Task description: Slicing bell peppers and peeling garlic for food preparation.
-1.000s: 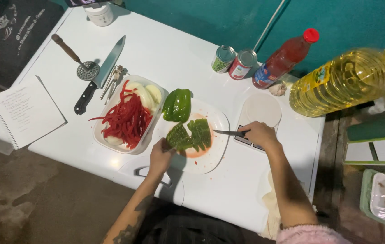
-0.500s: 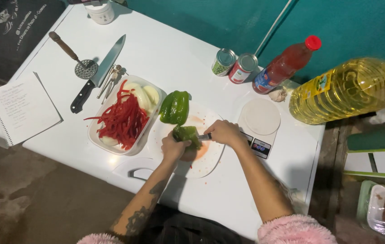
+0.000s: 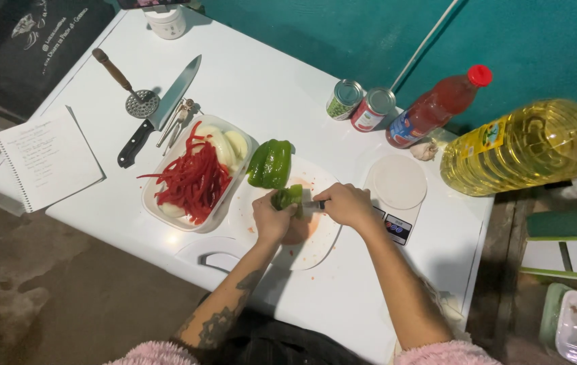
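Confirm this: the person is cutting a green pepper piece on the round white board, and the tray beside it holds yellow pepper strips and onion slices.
One detail is wrong. The strips in the tray are red, not yellow, as the head view shows. The rest holds: the left hand steadies the green pepper piece on the round white board while the right hand cuts, and onion slices share the tray.
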